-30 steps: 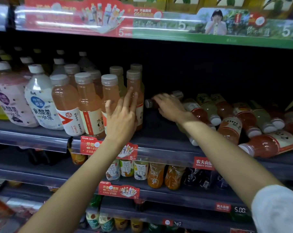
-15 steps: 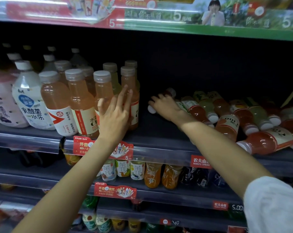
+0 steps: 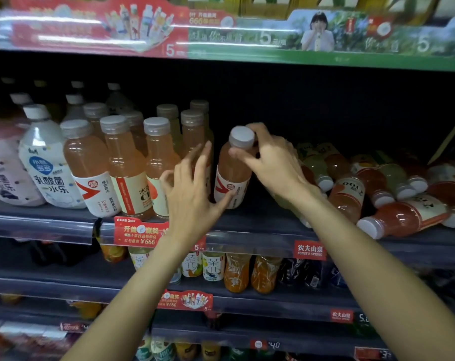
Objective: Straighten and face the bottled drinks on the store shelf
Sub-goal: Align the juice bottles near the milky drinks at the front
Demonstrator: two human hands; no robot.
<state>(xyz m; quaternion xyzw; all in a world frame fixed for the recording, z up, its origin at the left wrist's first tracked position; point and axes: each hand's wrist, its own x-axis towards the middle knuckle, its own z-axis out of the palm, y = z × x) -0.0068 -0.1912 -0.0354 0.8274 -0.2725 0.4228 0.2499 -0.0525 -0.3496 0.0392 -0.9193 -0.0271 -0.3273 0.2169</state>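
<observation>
An orange drink bottle with a grey cap stands upright on the middle shelf, just right of a row of upright orange bottles. My right hand is shut on its neck just below the cap. My left hand is open with fingers spread, and its thumb touches the bottle's label low on the left side. To the right, several red and green bottles lie toppled on their sides in a heap.
White yoghurt-drink bottles stand at the left of the same shelf. A promo strip fronts the shelf above. Lower shelves hold tea and juice bottles behind price tags. The back of the middle shelf is dark.
My right hand took hold of a lying bottle, pulled it out of the heap and stood it upright beside the row. My left hand moved right to its label.
</observation>
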